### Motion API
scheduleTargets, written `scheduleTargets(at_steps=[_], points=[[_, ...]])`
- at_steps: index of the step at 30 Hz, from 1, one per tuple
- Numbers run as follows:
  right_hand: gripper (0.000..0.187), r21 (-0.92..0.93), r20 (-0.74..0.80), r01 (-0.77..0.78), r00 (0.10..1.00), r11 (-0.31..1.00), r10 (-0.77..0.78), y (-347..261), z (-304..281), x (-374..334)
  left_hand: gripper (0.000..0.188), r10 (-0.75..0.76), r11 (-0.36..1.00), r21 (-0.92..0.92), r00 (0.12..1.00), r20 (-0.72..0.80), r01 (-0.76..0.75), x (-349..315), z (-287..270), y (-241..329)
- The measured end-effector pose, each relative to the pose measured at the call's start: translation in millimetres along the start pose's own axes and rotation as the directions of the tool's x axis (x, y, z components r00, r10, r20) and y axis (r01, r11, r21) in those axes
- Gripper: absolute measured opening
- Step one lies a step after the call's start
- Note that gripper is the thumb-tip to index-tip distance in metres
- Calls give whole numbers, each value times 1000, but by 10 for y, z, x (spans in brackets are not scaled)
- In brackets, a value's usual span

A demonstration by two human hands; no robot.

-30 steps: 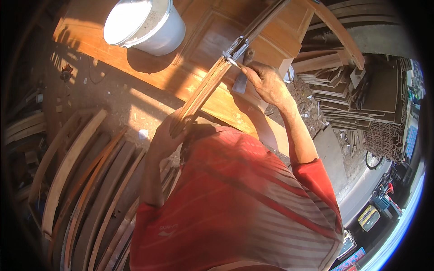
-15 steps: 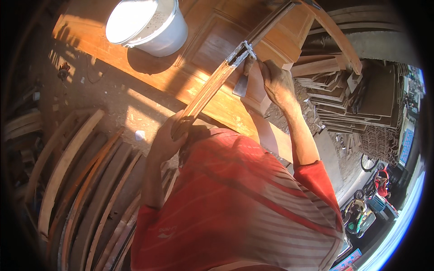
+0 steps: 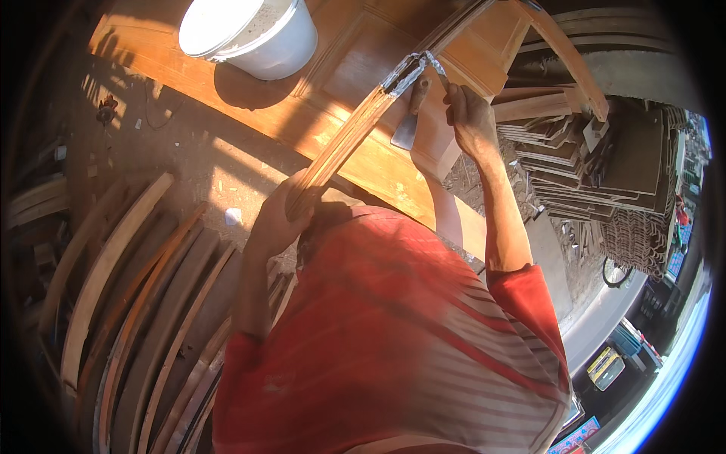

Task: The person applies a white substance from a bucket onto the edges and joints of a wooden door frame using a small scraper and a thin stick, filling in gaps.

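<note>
My left hand [image 3: 274, 219] is wrapped round the near end of a long, grooved wooden strip [image 3: 346, 142], which slants up and away to the right. Partway along the strip, shiny whitish-grey material [image 3: 406, 74] clings to its edges around a dark slot. Beside that spot my right hand [image 3: 473, 125] has its fingers curled. From them a thin, narrow piece reaches to the whitish material; its kind is too small to tell. A scraper [image 3: 405, 132] with a wooden handle and metal blade lies just left of my right hand, on the panelled wooden door [image 3: 370, 181] below the strip.
A white bucket [image 3: 280, 49] stands on the door at the far left. Curved wooden pieces [image 3: 113, 272] lean in a row at lower left. Stacked boards [image 3: 556, 170] and a curved wooden arm [image 3: 567, 64] lie to the right. Debris dots the ground [image 3: 189, 163].
My right hand has moved slightly away and to the right along the strip, opening a gap from the scraper. The strip's whitish part has shifted a little farther off. My left hand keeps its hold.
</note>
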State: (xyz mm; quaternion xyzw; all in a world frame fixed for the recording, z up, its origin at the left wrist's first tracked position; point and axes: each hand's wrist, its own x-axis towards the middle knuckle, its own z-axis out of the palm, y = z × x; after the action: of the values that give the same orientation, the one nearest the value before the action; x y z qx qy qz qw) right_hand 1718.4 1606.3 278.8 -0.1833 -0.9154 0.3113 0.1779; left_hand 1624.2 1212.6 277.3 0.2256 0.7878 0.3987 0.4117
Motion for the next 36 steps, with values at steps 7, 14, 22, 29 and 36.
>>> scheduleTargets(at_steps=[7,14,22,29,36], points=[[38,143,133,-417,907,898,400,-416,-180,-193,72,32,986,-151,968,-248,-71,-132,117,-45],[24,187,40,-37,999,982,30,-1160,63,141,63,-38,969,-246,975,-220,-17,-187,151,-289],[18,-371,212,298,949,879,-232,-2089,253,1301,75,41,995,-86,985,-166,-56,-347,-40,-427],[12,-526,453,675,737,517,-501,-1983,1008,2001,80,56,984,-164,996,-62,-66,-433,-215,-667],[20,-543,559,497,816,677,-151,-2368,1174,2273,77,158,985,-61,987,-42,-160,-295,-174,-844]])
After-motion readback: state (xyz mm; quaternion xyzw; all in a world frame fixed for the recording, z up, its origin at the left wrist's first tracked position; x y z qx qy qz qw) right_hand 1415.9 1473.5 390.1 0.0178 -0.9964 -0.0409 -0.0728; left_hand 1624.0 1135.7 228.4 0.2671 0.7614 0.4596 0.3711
